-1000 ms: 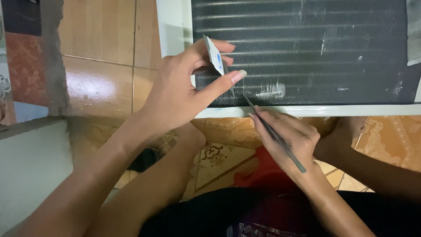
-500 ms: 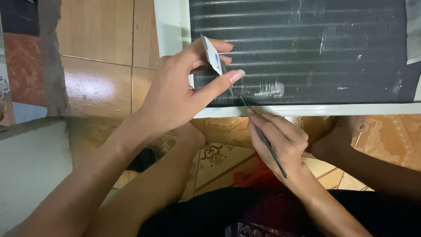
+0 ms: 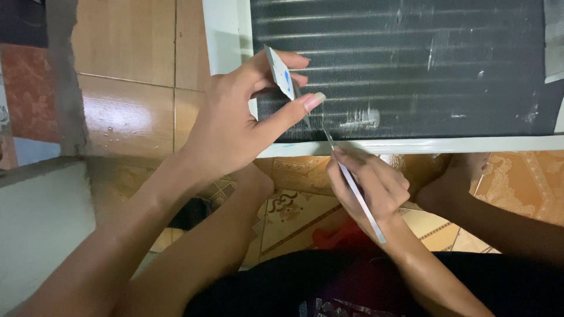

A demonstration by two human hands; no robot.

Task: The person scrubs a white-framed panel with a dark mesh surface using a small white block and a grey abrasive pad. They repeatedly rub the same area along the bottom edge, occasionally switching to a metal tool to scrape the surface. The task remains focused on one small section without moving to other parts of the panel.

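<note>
Dark metal fins fill the white-framed coil panel (image 3: 411,64) that lies across the tiled floor (image 3: 129,70); the left hand (image 3: 235,123) hovers over the panel's lower left corner, thumb and fingers pressed on a small white and blue card (image 3: 279,74) held edge-up just above the fins; the right hand (image 3: 370,188) sits below the white frame edge, fingers closed pen-fashion around thin metal tweezers (image 3: 352,182); the tweezers' tip reaches up over the frame and touches the fins beside a scratched pale patch (image 3: 359,120); a bare foot (image 3: 452,182) rests near the right hand.
</note>
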